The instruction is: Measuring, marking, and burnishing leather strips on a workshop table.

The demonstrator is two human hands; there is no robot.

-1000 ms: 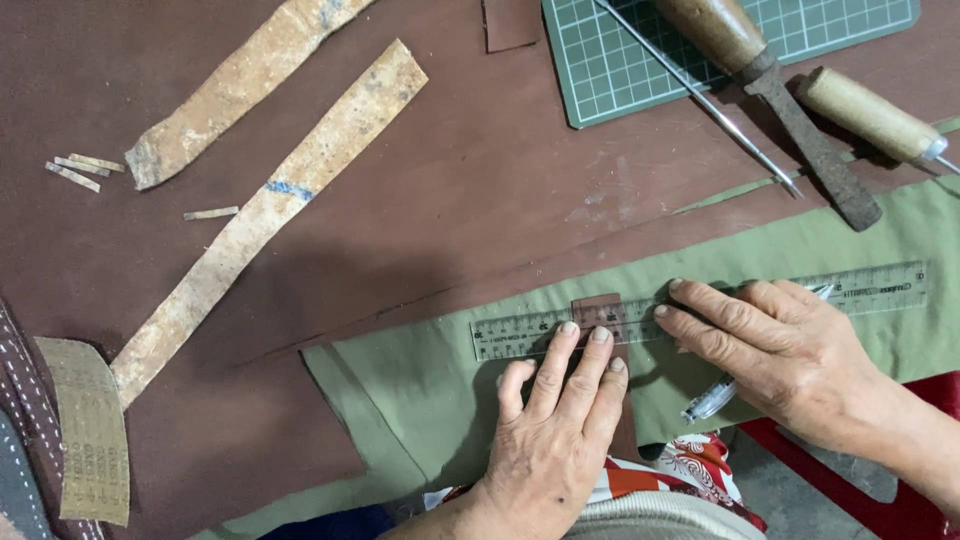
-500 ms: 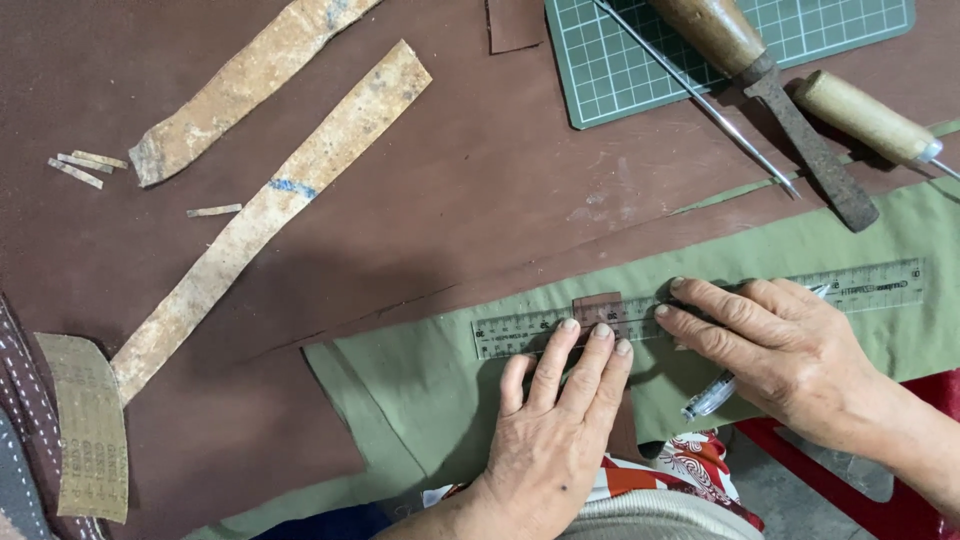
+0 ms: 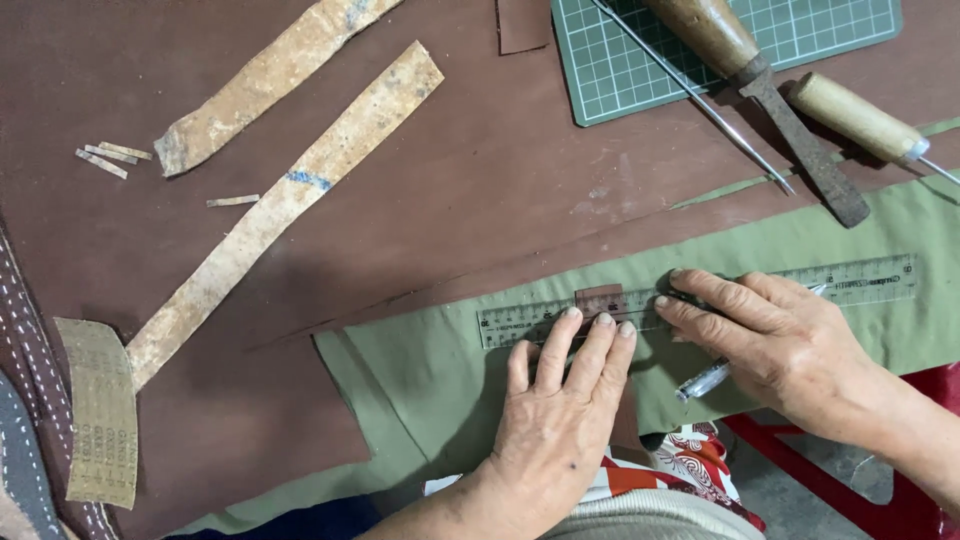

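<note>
A clear plastic ruler lies across an olive green piece of material near the table's front edge. My left hand rests flat, its fingertips pressing the ruler's lower edge beside a small brown leather piece under the ruler. My right hand grips a pen, its tip hidden under the fingers at the ruler's edge.
Brown leather covers the table. Two long tan strips and small offcuts lie at the left. A green cutting mat, a wooden-handled chisel, an awl and a thin metal rod sit top right.
My left hand has shifted slightly, its fingers still on the ruler. My right hand and the pen have stayed in place.
</note>
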